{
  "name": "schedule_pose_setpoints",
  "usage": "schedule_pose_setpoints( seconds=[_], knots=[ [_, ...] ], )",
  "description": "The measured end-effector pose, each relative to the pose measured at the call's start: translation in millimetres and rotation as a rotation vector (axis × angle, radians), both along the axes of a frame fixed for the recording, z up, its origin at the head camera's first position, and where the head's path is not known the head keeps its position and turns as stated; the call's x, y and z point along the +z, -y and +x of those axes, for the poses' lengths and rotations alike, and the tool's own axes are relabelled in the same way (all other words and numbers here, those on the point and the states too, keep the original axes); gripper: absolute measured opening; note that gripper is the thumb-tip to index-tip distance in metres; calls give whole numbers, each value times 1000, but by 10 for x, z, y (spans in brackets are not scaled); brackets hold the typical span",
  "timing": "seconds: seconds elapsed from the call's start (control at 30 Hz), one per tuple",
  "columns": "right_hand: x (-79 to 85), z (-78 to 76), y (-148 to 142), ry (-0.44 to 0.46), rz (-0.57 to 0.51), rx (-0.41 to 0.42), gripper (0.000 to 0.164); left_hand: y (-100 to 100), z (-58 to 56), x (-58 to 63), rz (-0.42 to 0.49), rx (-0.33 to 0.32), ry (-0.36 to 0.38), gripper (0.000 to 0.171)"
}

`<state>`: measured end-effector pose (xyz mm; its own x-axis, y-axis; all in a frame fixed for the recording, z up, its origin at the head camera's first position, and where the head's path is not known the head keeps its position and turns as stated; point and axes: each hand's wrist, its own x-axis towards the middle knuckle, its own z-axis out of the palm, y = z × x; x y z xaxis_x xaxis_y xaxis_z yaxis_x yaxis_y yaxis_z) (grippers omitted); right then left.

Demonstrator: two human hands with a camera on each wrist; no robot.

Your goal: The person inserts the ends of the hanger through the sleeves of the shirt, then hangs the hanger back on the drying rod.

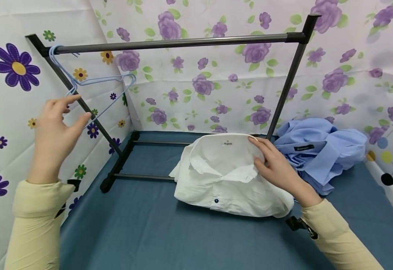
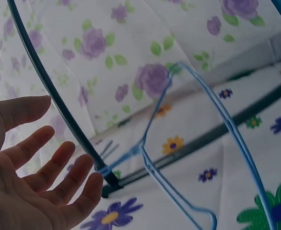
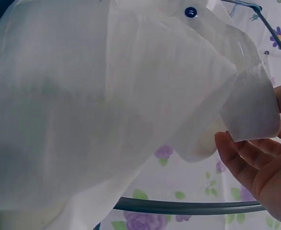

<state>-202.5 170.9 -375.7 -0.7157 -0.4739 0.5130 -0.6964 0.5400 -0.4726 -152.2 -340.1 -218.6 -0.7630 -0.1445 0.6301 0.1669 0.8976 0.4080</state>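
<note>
Where L hand (image 1: 56, 131) is: approx 9 o'clock in head view, nr the rack (image 1: 182, 43); fingers spread & loosely bent, thumb well apart, holding nothing.
Blue hanger (image 2: 141, 149): approx 10 o'clock, hooked over rail's end, just beside L hand; wires overlap, can't tell if 1 or more.
R hand (image 1: 279, 167): approx 4 o'clock, at collar's 3 o'clock side; fingers nearly straight, slightly parted, touching collar edge, thumb set apart.
Wht shirt (image 1: 230, 191): approx 5 o'clock, on the counter (image 1: 182, 240), collar up & gaping; dk blue btn at front, neck lbl print too small to read.
Rack build: dk tubing, rail across 12 o'clock, feet on counter, lower bars running behind wht shirt.
Blue shirt (image 1: 338, 150): approx 3 o'clock, crumpled heap on counter, dk lbl showing, nr wht shirt.
Sleeves (image 1: 35, 228): pale yellow, both arms.
Backdrop (image 1: 182, 22): purple roses at 12 o'clock, daisies at 9.
</note>
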Motion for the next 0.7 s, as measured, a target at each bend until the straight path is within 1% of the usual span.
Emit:
schedule_pose_setpoints(
  seconds=[0.03,0.13,0.2,0.27,0.37,0.47,0.6,0.7],
  knots=[
    [-3,-3,-10,-6,3,0,62,39,6,18,0,11,-8,52],
    [-12,-13,-33,-18,13,0,63,165,-15,46,-6,41,0,52],
    [-19,-18,-43,-20,20,0,63,249,-37,47,-2,62,30,54],
    [-26,-19,-48,-17,24,-1,63,327,-62,42,13,83,75,56],
    [-42,-16,-49,-10,33,-3,62,424,-92,19,34,113,130,59],
    [-58,-10,-46,-1,35,2,62,503,-131,-17,31,127,165,61],
    [-78,-1,-46,3,30,9,61,585,-179,-79,11,128,194,62],
    [-98,2,-51,-4,28,8,62,610,-216,-120,13,134,199,61]
  ],
)
